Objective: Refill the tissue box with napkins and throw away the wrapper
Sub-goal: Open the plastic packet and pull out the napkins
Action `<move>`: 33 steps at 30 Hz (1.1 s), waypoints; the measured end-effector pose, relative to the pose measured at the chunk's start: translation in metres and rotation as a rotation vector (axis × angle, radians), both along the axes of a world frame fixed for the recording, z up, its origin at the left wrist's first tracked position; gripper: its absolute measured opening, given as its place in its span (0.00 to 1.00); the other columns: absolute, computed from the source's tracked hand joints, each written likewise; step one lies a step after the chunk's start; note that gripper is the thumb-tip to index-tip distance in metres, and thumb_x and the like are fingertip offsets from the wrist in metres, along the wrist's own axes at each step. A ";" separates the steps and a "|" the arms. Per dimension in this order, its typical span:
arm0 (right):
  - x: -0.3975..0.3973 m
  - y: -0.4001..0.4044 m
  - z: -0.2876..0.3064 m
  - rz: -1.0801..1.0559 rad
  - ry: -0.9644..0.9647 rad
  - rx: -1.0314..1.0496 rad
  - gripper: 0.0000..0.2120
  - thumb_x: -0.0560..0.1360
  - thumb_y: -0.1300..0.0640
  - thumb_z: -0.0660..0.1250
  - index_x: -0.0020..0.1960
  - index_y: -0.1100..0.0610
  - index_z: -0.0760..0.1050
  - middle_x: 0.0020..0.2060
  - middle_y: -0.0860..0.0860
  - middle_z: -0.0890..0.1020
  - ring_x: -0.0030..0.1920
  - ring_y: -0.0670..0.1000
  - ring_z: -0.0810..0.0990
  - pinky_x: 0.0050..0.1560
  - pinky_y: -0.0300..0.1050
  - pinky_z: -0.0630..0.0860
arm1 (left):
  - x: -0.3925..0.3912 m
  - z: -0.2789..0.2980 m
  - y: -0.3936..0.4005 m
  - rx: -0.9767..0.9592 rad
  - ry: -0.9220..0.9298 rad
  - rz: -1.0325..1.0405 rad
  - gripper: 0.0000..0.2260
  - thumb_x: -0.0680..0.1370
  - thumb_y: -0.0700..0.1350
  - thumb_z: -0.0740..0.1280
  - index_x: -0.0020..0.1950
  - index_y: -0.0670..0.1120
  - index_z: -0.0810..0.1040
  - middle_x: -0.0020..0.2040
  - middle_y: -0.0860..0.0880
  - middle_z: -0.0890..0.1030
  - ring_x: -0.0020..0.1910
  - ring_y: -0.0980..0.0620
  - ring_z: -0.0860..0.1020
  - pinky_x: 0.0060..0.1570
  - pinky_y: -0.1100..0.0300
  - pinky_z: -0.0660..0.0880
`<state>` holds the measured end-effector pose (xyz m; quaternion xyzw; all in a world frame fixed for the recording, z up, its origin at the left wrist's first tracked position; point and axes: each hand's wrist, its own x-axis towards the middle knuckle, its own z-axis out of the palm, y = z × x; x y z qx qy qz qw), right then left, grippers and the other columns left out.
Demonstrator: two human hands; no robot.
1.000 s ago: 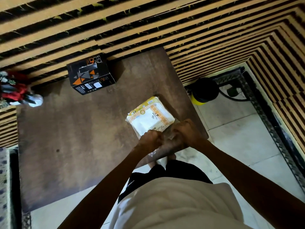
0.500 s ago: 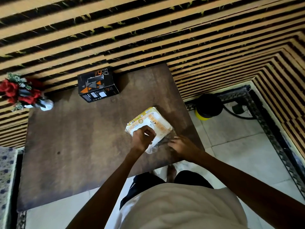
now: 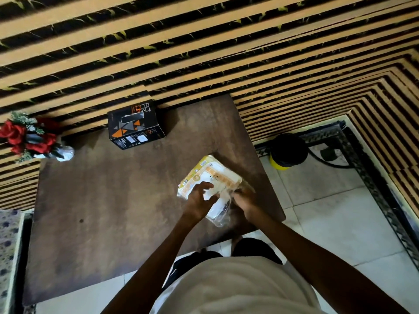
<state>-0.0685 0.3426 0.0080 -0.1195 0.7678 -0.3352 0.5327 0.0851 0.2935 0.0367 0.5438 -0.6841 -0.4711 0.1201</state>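
A pack of white napkins in a clear wrapper with yellow and orange print [image 3: 210, 175] lies on the right side of the dark wooden table [image 3: 113, 211]. My left hand [image 3: 199, 199] rests on the pack's near end, fingers spread over the napkins. My right hand [image 3: 246, 200] grips the loose clear wrapper at the pack's near right corner. The torn plastic end [image 3: 221, 219] hangs toward the table's front edge. A black tissue box with orange triangles [image 3: 135, 124] stands at the back of the table, against the wall.
A vase of red flowers [image 3: 29, 140] sits at the table's back left corner. A black and yellow bin [image 3: 286, 151] stands on the tiled floor right of the table. A striped slatted wall runs behind. My legs stand at the table's front edge.
Both hands were bunched together on the wrapper's near end. The left hand then moved up onto the pack and spread its fingers, while the right hand came back onto the wrapper.
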 end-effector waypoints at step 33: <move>0.027 -0.034 0.001 -0.292 -0.330 -0.133 0.13 0.76 0.64 0.66 0.52 0.74 0.76 0.52 0.67 0.82 0.56 0.65 0.79 0.61 0.57 0.73 | 0.075 -0.038 -0.099 0.454 0.272 0.337 0.09 0.74 0.33 0.69 0.54 0.40 0.77 0.48 0.39 0.80 0.44 0.45 0.79 0.36 0.63 0.78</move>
